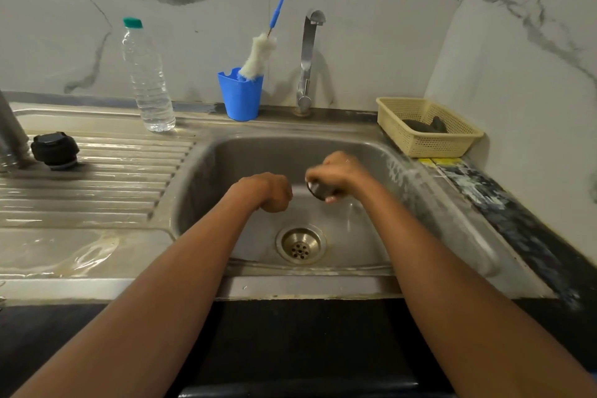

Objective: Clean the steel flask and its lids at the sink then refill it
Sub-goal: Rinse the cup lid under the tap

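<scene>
Both my hands are over the steel sink (420, 203). My right hand (339, 171) grips a small round steel lid (318, 192), blurred by motion, above the basin. My left hand (273, 192) hangs beside it with its fingers curled under and nothing visible in it. The steel flask (11, 135) stands at the far left edge of the drainboard, only partly in view. Its black stopper lid (55, 150) sits on the drainboard next to it. A clear water bottle (147, 77) with a green cap stands behind.
A tap (308, 58) rises behind the basin, with no water running. A blue cup (240, 95) holds a blue-handled bottle brush (258, 58). A yellow basket (429, 127) with a dark scrubber sits at the right. The drain (300, 244) lies below my hands. The drainboard (97, 177) is wet.
</scene>
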The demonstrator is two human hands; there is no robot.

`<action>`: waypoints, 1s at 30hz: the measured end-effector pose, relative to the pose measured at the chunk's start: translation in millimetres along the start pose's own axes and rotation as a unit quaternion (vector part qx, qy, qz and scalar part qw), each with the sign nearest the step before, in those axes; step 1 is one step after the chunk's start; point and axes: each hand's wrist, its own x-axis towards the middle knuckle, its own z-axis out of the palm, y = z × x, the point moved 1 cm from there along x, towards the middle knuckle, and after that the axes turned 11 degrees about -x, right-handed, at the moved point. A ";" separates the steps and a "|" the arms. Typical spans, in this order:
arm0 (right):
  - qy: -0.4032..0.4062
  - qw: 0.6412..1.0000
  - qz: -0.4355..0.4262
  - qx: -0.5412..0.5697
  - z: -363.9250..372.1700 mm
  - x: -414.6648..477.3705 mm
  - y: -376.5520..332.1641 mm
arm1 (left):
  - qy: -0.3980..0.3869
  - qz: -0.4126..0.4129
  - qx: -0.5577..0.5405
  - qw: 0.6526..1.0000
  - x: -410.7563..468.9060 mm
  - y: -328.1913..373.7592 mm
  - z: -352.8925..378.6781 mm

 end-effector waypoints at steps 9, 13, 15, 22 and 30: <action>0.012 0.998 -0.003 -0.069 1.2 -3.7 -7.5 | -0.027 0.016 0.030 0.999 1.8 2.7 2.1; 0.177 0.983 -0.042 0.017 -15.6 2.4 -16.8 | -0.026 0.021 0.034 0.999 -2.0 3.7 0.2; 0.072 0.995 -0.037 -0.057 -3.9 -3.9 -11.8 | -0.031 0.023 0.036 0.999 -4.7 5.8 0.9; 0.162 0.986 -0.040 -0.029 -15.7 -1.5 -21.2 | -0.051 0.030 0.061 0.996 -10.1 9.7 0.8; 0.127 0.989 -0.040 -0.067 -13.2 -3.0 -17.8 | -0.049 0.029 0.062 0.996 -15.5 11.7 -1.0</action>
